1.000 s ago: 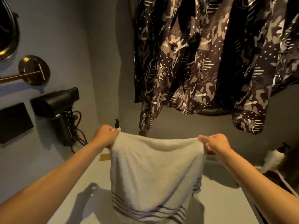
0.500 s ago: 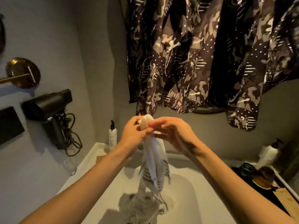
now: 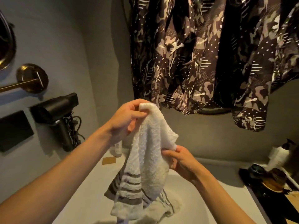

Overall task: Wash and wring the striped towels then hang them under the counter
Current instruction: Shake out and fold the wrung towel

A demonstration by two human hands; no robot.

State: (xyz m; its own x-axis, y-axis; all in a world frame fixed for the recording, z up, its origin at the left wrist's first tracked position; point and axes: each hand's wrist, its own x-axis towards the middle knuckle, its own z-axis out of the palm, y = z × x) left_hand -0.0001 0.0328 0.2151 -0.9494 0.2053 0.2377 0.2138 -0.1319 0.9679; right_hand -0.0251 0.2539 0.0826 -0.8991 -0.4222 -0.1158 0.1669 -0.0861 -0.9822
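Note:
A white towel with dark stripes near its lower edge (image 3: 148, 160) hangs over the white sink (image 3: 194, 204). My left hand (image 3: 127, 117) pinches its top corner, held high. Lower down and to the right, my right hand (image 3: 181, 160) grips the towel's right edge at mid-height. The striped end dangles loosely, its bottom reaching the basin. Both hands are closed on the same towel.
A black hair dryer (image 3: 56, 110) with a coiled cord hangs on the left wall below a brass fitting (image 3: 30, 78). Camouflage-patterned cloth (image 3: 202, 54) hangs above. A white bottle (image 3: 118, 149) and a small card (image 3: 109, 160) stand behind the sink. A pump bottle (image 3: 281, 154) and dark tray (image 3: 267, 180) sit at the right.
A second ago the towel was stretched wide between both hands; the hands then came together at its top. Now my right hand has dropped lower along the towel's edge.

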